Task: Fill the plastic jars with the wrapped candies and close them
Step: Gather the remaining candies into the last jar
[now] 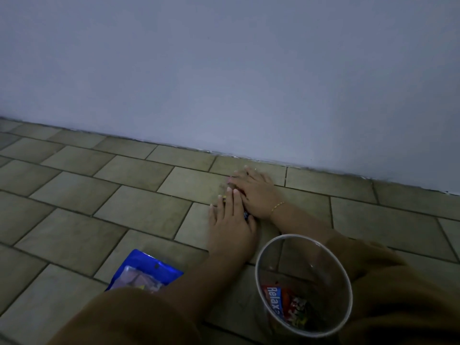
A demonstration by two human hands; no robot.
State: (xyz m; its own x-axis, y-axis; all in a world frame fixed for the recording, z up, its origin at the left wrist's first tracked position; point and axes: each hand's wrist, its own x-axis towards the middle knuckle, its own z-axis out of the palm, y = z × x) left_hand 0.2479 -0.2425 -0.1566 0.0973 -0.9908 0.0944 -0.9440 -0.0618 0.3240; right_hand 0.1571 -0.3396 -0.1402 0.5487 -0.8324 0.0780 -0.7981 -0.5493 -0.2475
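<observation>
A clear plastic jar (pixel 348 282) stands open on the tiled floor at the lower right, with a few wrapped candies (pixel 286 305) at its bottom. No lid is in view. Beyond it, near the wall, my left hand (pixel 231 220) and my right hand (pixel 257 192) lie side by side, flat on the floor, fingers fairly straight, over a small heap of wrapped candies. Only bits of wrapper (pixel 246 215) show between and under the fingers. A gold bracelet is on my right wrist.
A blue candy bag (pixel 146 270) lies open on the floor at the lower left, partly hidden by my left sleeve. The pale wall (pixel 249 83) meets the floor just past my hands. Bare tiles (pixel 87 195) stretch to the left.
</observation>
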